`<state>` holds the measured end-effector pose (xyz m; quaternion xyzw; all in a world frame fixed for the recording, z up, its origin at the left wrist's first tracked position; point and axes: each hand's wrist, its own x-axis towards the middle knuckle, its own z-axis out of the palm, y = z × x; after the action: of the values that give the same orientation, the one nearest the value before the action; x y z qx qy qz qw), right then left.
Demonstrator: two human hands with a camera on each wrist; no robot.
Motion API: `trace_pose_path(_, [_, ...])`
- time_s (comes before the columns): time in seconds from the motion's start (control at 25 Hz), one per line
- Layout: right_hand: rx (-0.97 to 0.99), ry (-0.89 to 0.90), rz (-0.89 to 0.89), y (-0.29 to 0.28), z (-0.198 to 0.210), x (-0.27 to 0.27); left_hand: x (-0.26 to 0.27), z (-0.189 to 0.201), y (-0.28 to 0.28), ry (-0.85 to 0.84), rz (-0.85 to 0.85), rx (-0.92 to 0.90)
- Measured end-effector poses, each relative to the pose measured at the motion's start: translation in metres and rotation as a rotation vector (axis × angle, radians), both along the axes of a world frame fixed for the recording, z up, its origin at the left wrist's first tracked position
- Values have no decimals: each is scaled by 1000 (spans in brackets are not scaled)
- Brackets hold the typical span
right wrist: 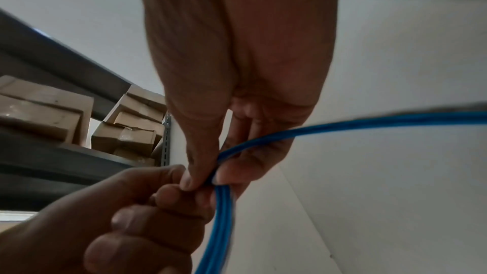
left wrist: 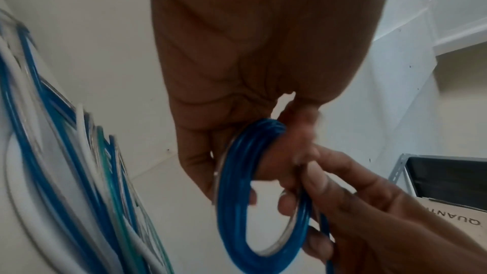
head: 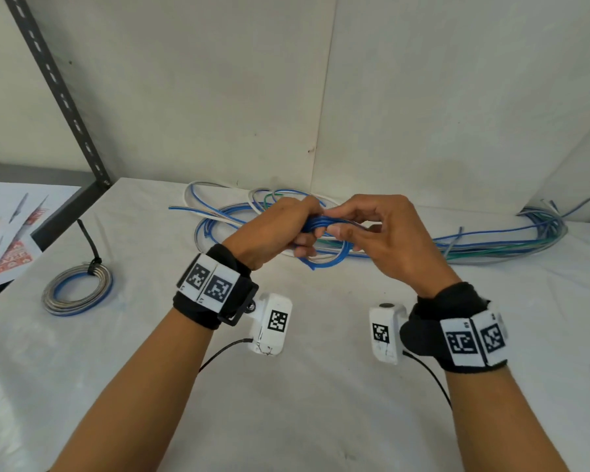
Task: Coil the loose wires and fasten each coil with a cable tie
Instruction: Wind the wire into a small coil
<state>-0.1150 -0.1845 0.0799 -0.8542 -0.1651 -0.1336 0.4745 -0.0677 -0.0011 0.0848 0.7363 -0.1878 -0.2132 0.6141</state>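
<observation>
One finished coil [head: 77, 290] is sitting tied at the table's left. The left hand [head: 280, 229] is gripping the blue coil [head: 324, 243] above the table while the right hand [head: 385, 236] is pinching its strand (no tie yet); a loose pile [head: 491, 240] is waiting behind.

2 hands [head: 273, 229] [head: 385, 233] are in view. 2 wire coils: 1 tied [head: 77, 291], 1 blue [head: 324, 247]. 1 loose wire pile [head: 491, 243].
</observation>
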Motion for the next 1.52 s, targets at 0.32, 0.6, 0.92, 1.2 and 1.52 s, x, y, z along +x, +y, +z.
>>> trace_pose_path(0.32, [147, -103, -153, -21, 8, 1, 10, 5, 9, -117, 235, -206])
trace_pose_path(0.6, [529, -22, -68, 25, -7, 3, 8, 13, 7, 15, 303, -553])
trace_pose_path(0.92, [787, -105, -189, 58, -16, -1, 2, 12, -3, 119, 309, -729])
trace_pose_path(1.2, [295, -82, -78, 9, 5, -3, 5, 11, 7, 109, 97, -276])
trace_pose_path(1.52, [96, -90, -87, -7, 6, -2, 4, 8, 5, -42, 108, -111])
